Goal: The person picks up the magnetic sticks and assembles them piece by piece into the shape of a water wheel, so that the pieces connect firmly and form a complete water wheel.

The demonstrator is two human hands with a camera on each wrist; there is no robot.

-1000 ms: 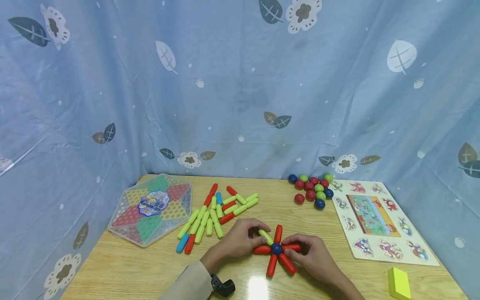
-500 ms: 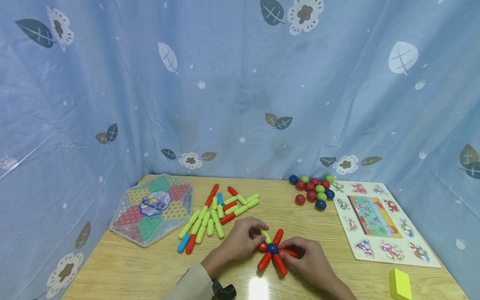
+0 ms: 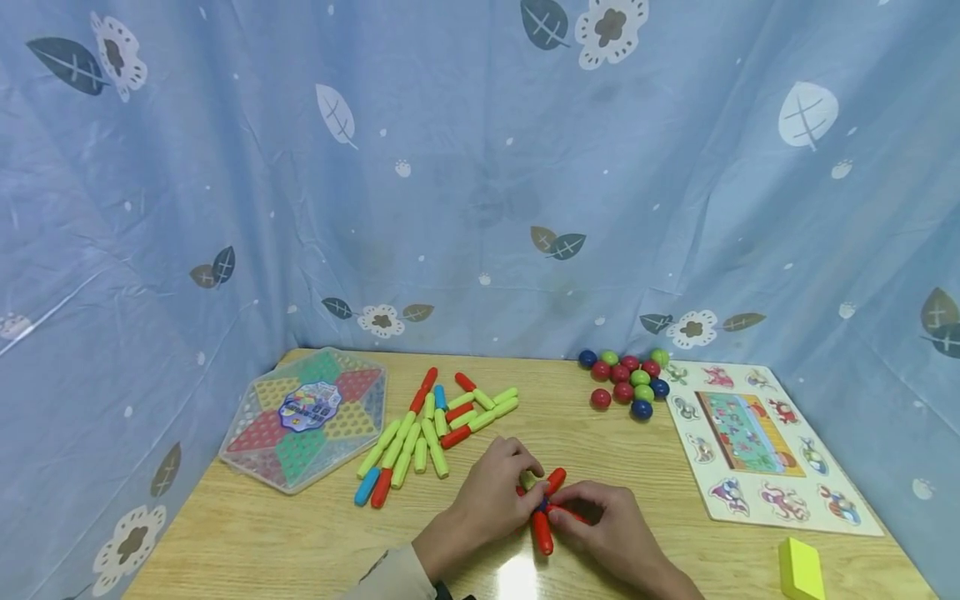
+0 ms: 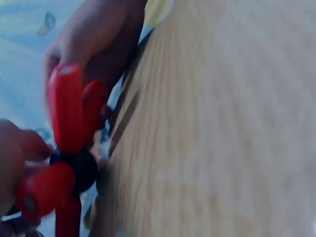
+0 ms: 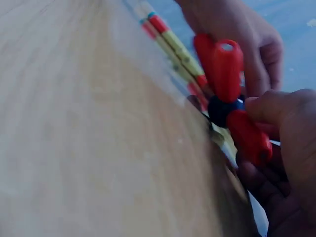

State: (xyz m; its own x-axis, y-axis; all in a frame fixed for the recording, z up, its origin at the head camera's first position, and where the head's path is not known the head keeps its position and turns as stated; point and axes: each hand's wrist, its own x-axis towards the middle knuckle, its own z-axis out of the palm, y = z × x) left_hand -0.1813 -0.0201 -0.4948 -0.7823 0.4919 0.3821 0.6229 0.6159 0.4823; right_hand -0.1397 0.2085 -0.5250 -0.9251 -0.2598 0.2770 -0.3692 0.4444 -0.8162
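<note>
A star-shaped assembly of red rods (image 3: 542,533) round a dark blue ball (image 5: 220,111) is between both hands, low over the table. My left hand (image 3: 498,492) grips the yellow-green rod (image 3: 528,479) at the far left of the ball, its thumb lying across the ball in the head view. From the other side my right hand (image 3: 611,529) pinches a red rod (image 5: 250,138) between thumb and fingers. Other red rods jut out from the ball, one upright (image 4: 66,108) in the left wrist view. Fingers partly cover the ball and some rods.
Loose yellow-green, red and blue rods (image 3: 405,450) lie left of the hands. Several coloured balls (image 3: 622,391) cluster at the back right, beside a picture puzzle board (image 3: 690,475). A hexagonal game box (image 3: 255,467) lies at left, a yellow block (image 3: 801,568) at front right.
The assembly has shifted slightly left and turned in the hands. My left hand has moved in over the ball, now covering most of it and the left-hand rods. The right hand keeps its pinch.
</note>
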